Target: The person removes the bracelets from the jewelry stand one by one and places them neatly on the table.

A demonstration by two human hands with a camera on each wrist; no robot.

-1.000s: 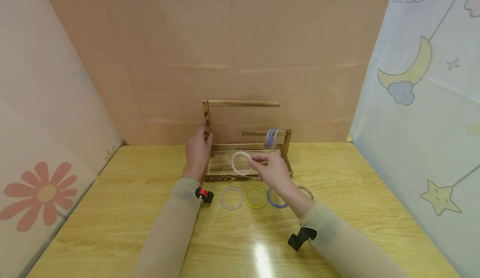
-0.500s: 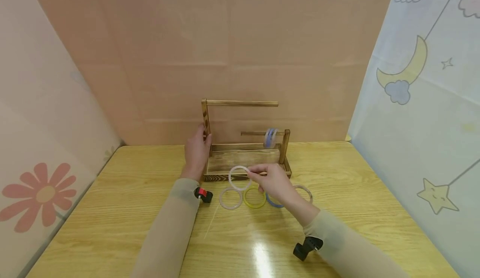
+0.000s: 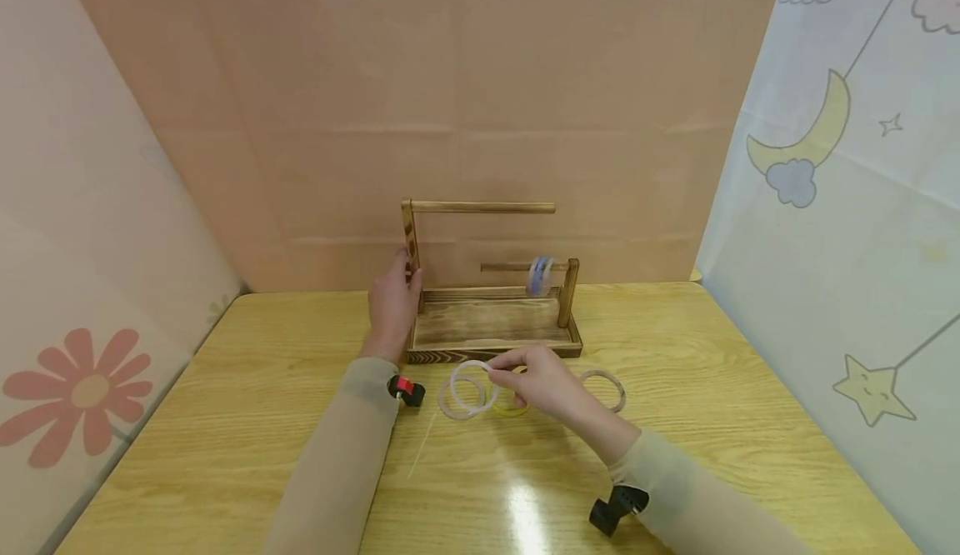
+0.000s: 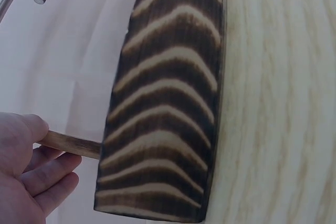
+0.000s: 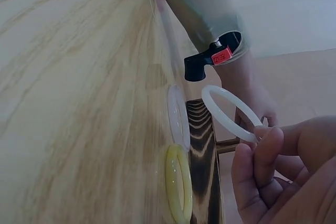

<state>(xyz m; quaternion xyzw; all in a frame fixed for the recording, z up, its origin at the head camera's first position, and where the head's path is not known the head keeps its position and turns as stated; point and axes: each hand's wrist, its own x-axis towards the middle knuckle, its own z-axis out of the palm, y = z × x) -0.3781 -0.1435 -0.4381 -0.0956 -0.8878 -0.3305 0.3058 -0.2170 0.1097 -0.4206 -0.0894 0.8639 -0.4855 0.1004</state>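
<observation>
My right hand (image 3: 542,382) pinches a white ring (image 3: 453,382) between thumb and fingers, in front of the wooden rack (image 3: 487,357). In the head view this ring overlaps a pale pink ring (image 3: 442,405); the right wrist view shows the white ring (image 5: 231,124) held above the table, apart from the pink ring (image 5: 176,114) and the yellow ring (image 5: 172,182). My left hand (image 3: 392,305) grips the rack's left upright (image 3: 409,234); the left wrist view shows the fingers of my left hand (image 4: 31,166) round it. Blue and pale rings (image 3: 539,277) hang on the lower rod (image 3: 502,267).
A greyish ring (image 3: 619,392) lies on the table (image 3: 300,322) right of my right hand. The rack's upper rod (image 3: 487,207) extends rightward from the left upright. A peach cloth (image 3: 337,122) hangs behind, with patterned sheets at both sides.
My right hand has lowered the white ring from over the rack's tray toward the rings on the table. It now covers the blue ring there. My left hand keeps its grip on the upright.
</observation>
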